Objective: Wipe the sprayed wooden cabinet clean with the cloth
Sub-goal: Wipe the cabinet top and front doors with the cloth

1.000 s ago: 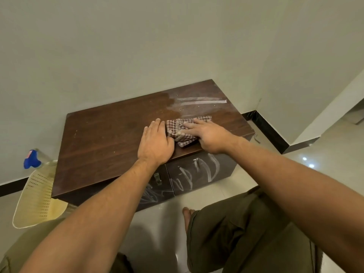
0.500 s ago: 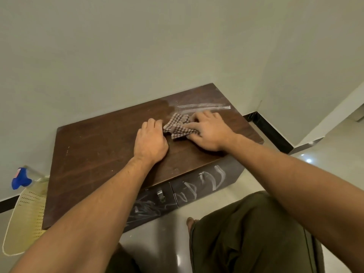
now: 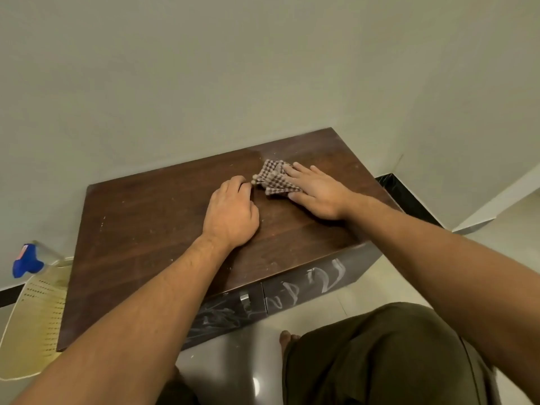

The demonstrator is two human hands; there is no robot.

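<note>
A low dark wooden cabinet [image 3: 140,229] stands against the wall. A brown-and-white checked cloth [image 3: 273,179] lies bunched on its top, toward the back right. My right hand [image 3: 317,192] lies flat with its fingers pressing on the cloth's right part. My left hand [image 3: 230,213] rests on the cabinet top just left of the cloth, fingers curled, fingertips near the cloth's edge. Small pale specks dot the wood. The cabinet's dark front [image 3: 309,283] carries white smeared streaks.
A cream perforated basket [image 3: 35,323] sits on the floor left of the cabinet, with a blue-headed spray bottle [image 3: 24,263] above it. My leg in olive trousers [image 3: 380,355] and a bare foot [image 3: 287,337] are below the cabinet front. Walls meet in a corner at the right.
My right hand has pushed the cloth toward the back of the cabinet top, over the white streak seen earlier, which no longer shows. My left hand's fingers have curled.
</note>
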